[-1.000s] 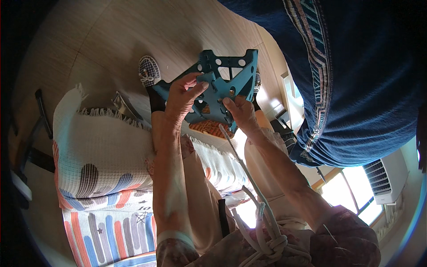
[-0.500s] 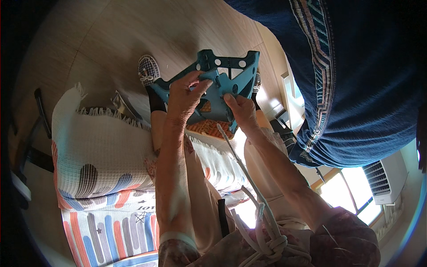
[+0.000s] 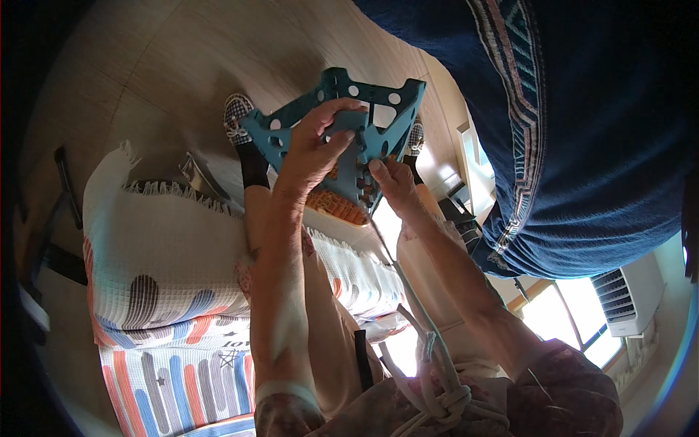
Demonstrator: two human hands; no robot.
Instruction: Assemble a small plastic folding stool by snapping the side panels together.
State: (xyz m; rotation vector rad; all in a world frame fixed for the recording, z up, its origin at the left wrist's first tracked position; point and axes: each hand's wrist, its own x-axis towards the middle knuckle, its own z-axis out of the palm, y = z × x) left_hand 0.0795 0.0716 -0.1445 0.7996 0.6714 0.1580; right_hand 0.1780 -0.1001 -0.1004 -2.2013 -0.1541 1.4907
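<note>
The perforated teal plastic frame (image 3: 348, 164) I see is between the person's left hand (image 3: 317, 149) and right hand (image 3: 397, 186). A checkered cloth shoe (image 3: 237, 115) is left of it. Fringed white patterned cloth (image 3: 175, 233) lies to their left, band-trimmed navy fabric (image 3: 604, 146) to their right.

A pale wood-look floor (image 3: 189, 80), crossed by thin dark seams, filled the upper left of the view. Below it, a white waffle-weave throw (image 3: 182, 240) with a fringed edge and rounded stripes of orange, blue and grey covered a piece of furniture whose shape it hid. Dark bars (image 3: 68, 189) stood at the far left in shadow. At the lower right, 1 window (image 3: 571, 313) glared nearly white within a wood-toned frame, and a white appliance (image 3: 628, 297) with dark louvres sat beside it. Bright light also lay across the floor near a pale panel (image 3: 475, 171).
</note>
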